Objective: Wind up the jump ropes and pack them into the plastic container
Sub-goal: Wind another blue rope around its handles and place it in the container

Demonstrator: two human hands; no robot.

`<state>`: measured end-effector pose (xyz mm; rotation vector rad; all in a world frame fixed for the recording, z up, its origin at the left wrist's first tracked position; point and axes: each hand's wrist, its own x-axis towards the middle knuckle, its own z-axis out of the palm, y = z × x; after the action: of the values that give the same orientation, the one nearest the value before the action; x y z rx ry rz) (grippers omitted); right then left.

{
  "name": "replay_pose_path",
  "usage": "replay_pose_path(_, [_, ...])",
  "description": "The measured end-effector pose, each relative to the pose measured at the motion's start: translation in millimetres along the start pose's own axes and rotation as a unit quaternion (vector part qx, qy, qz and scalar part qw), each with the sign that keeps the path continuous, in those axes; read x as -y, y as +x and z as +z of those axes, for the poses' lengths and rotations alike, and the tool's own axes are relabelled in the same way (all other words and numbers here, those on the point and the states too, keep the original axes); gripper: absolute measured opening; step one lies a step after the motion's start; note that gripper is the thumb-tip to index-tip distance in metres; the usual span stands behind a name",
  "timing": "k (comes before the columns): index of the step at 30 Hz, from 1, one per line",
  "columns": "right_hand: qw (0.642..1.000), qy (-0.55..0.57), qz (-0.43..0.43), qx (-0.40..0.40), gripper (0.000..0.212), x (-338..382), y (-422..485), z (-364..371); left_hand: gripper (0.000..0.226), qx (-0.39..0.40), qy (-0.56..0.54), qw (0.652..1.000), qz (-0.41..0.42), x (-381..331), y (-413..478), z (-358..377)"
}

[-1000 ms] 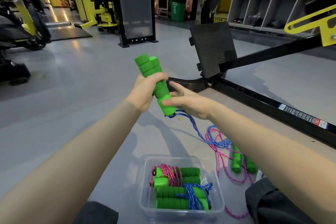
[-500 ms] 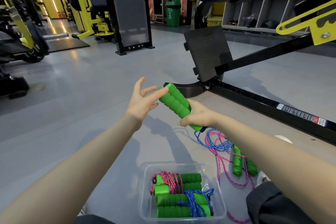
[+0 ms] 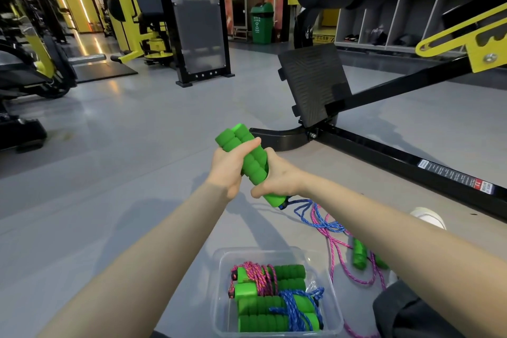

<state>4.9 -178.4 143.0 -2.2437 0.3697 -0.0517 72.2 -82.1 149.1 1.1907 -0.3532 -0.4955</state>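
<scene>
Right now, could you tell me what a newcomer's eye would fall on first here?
Probably the pair of green handles held up mid-frame by the left hand and right hand, blue rope trailing to the floor. Below sits the clear container with two wound ropes, and a pink rope lies loose to its right.

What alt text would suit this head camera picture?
Both hands, left hand and right hand, grip paired green handles above a clear container holding two wound ropes; a blue rope trails onto the gym floor.
</scene>
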Motion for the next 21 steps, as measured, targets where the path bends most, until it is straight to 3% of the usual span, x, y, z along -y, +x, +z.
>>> replay_pose_path(2, [0.999,0.040,-0.024,0.020,0.062,0.2,1.0,-0.2,0.017,-0.023,-0.040,0.999,0.005,-6.2,1.2,1.9])
replay_pose_path(4, [0.990,0.113,-0.025,0.079,0.084,-4.7,2.3,-4.5,0.017,-0.031,-0.070,0.997,0.008,-15.9,3.5,2.7])
replay_pose_path(6, [0.985,0.114,0.003,0.127,0.099,-16.0,2.7,-7.3,0.016,-0.038,-0.103,0.994,0.012,-26.6,7.9,-1.1])
replay_pose_path(8, [0.981,0.083,0.024,0.172,0.082,-27.8,1.1,-7.6,0.014,-0.045,-0.140,0.989,0.022,-35.8,15.1,-7.3])
replay_pose_path(11, [0.978,0.042,0.042,0.199,0.021,-38.0,-2.1,-2.1,0.009,-0.044,-0.178,0.983,0.028,-44.3,23.2,-14.6])
replay_pose_path(15, [0.978,-0.003,0.057,0.200,0.034,-30.7,-4.2,17.4,0.007,-0.030,-0.204,0.978,0.020,-49.8,19.2,-14.4])
replay_pose_path(21, [0.966,-0.123,0.030,0.228,0.031,-26.9,-5.2,19.5,0.010,0.093,-0.148,0.984,-0.028,-53.0,1.9,-10.5])
